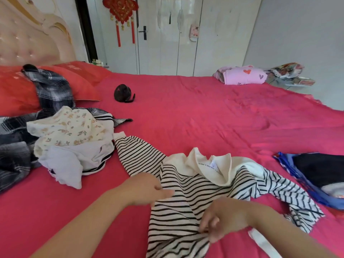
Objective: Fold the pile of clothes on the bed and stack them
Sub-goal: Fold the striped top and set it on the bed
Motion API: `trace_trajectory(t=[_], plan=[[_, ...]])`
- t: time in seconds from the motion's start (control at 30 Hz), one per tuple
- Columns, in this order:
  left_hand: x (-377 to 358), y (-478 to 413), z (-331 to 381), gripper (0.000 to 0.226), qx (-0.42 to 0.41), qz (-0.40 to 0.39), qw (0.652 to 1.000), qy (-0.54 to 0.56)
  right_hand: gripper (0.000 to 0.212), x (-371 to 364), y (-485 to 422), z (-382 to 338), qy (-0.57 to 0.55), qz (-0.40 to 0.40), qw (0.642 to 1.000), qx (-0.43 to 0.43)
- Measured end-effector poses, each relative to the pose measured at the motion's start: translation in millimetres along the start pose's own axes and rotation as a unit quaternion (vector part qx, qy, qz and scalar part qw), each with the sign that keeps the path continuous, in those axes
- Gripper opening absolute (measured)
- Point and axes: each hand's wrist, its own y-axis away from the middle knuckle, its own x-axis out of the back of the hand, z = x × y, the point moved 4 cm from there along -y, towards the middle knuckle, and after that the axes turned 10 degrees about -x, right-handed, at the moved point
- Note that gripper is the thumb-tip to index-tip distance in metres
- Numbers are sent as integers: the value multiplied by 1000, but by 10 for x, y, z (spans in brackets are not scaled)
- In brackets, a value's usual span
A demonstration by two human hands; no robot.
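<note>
Right hand pinching bunched black-and-white striped cotton top | left hand touching its edge, grip unclear | top lying crumpled beneath both hands on pink bed | probably needing flattening, sleeves spread, before folding

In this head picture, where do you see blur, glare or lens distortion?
Head view: the left hand and right hand on the striped shirt are slightly blurred; the glossy wardrobe doors show soft glare; the wide lens bends the bed edge at right.
</note>
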Motion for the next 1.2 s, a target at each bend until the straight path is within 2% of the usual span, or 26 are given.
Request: trace_trajectory(t=[0.03, 0.07, 0.1, 0.17, 0.2, 0.23, 0.3, 0.37, 0.47, 0.57, 0.63, 0.67, 0.73, 0.8, 0.87, 0.93, 1.0, 1.1, 1.2], plan=[[70, -100, 47, 57, -1, 62, 998, -32, 31, 51, 59, 45, -28, -13, 1000, -3], [110, -209, 92, 49, -6, 106, 993, -46, 26, 159, 82, 117, -64, 35, 997, -3], [122, -319, 139, 40, -13, 126, 991, -41, 22, 311, 85, 236, -101, 127, 987, -12], [86, -531, 225, 30, -15, 118, 993, -3, 26, 600, 80, 566, -99, 319, 938, -88], [48, -636, 268, 31, -16, 112, 993, 22, 34, 701, 65, 738, -75, 367, 916, -147], [4, -743, 321, 30, -17, 114, 992, 49, 43, 776, 28, 902, -45, 380, 902, -200], [-103, -940, 463, 24, -26, 118, 987, 108, 55, 853, -113, 1168, 22, 339, 901, -270], [-290, -1108, 593, 23, -27, 72, 979, 191, 61, 890, -256, 1346, 43, 295, 904, -308], [-570, -1222, 801, 24, -35, -30, 958, 283, 43, 896, -453, 1502, 47, 262, 920, -287], [-687, -1250, 915, 24, -28, -52, 933, 356, 26, 953, -446, 1467, -20, 350, 903, -249], [-654, -1256, 996, 20, -22, -28, 910, 412, 23, 1063, -315, 1289, -12, 443, 868, -223], [-594, -1258, 1027, 25, -16, 13, 896, 443, 23, 1105, -224, 1175, -8, 484, 848, -215], [-393, -1229, 1047, 32, 13, 116, 836, 535, 22, 1130, -55, 907, -36, 527, 829, -185], [-177, -1167, 1040, 34, 7, 172, 776, 607, 20, 1067, 54, 612, -79, 529, 834, -136], [45, -1056, 1007, 32, -9, 200, 784, 587, 18, 939, 129, 253, -119, 500, 855, -68], [268, -889, 910, 27, 20, 259, 819, 512, 13, 797, 200, -147, -140, 446, 884, 24], [488, -706, 795, 25, 51, 314, 859, 400, 9, 710, 282, -428, -160, 400, 897, 96], [887, -378, 750, 15, 31, 334, 904, 264, 20, 846, 482, -433, -223, 421, 875, 82], [1377, -73, 832, 12, -48, 323, 924, 199, 20, 1143, 663, -125, -269, 491, 828, -3]])
